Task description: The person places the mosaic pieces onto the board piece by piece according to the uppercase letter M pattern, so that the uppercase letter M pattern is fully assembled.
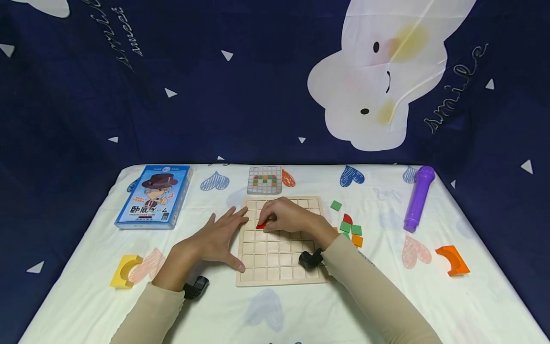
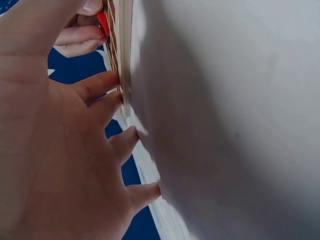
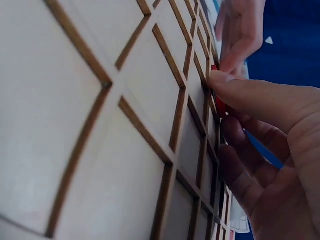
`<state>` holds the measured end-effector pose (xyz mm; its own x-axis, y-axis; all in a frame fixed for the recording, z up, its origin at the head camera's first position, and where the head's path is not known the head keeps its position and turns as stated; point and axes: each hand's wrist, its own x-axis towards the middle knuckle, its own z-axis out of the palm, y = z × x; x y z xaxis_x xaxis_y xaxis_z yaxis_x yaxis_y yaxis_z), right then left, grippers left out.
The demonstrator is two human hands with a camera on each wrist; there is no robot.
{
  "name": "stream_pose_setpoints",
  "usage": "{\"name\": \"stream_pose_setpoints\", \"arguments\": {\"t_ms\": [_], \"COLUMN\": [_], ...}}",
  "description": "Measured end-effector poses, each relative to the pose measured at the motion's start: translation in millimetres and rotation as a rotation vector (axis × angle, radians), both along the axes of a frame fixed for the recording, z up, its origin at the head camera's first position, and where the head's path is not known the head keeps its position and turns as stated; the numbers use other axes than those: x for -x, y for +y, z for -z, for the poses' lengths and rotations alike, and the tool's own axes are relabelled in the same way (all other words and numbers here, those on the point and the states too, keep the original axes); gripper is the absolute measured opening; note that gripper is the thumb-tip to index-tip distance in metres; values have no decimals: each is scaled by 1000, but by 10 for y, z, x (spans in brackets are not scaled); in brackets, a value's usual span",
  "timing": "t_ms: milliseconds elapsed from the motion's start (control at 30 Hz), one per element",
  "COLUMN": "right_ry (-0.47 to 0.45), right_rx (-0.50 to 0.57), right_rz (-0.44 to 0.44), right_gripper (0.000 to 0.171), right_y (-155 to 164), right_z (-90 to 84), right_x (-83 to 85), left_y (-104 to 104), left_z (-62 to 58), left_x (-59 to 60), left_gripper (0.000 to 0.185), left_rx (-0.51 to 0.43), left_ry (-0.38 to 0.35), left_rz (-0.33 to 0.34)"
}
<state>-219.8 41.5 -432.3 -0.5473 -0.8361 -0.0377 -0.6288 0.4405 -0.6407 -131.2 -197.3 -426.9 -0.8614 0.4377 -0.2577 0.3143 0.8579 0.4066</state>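
A wooden grid board (image 1: pixel 272 274) lies flat on the white cloth. My right hand (image 1: pixel 285 216) pinches a small red tile (image 1: pixel 260 226) over a square in the board's upper left part. In the right wrist view, thumb and fingers hold that red tile (image 3: pixel 220 106) close against the grid. With fingers spread, my left hand (image 1: pixel 219 237) rests at the board's left edge, its thumb and a fingertip touching the frame. Behind the board lies a pattern card (image 1: pixel 264 190) with coloured squares on a grid. Whether the red tile touches the board's floor I cannot tell.
Right of the board lie several green tiles (image 1: pixel 336 205), orange tiles (image 1: pixel 357 241) and another red tile (image 1: pixel 347 219), some partly behind my right forearm. A blue game box (image 1: pixel 154 198), a purple tube (image 1: pixel 419 198), a yellow arch block (image 1: pixel 125 271) and an orange arch block (image 1: pixel 453 261) stand further out.
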Motion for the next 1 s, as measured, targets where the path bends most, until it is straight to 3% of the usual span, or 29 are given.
{"name": "stream_pose_setpoints", "arguments": {"t_ms": [1000], "right_ry": [-9], "right_rx": [-18], "right_rz": [3], "right_gripper": [11], "right_y": [-16], "right_z": [37], "right_x": [13], "left_y": [8], "left_z": [13], "left_x": [-11], "left_gripper": [133], "left_rx": [4], "left_ry": [11], "left_rz": [-4]}}
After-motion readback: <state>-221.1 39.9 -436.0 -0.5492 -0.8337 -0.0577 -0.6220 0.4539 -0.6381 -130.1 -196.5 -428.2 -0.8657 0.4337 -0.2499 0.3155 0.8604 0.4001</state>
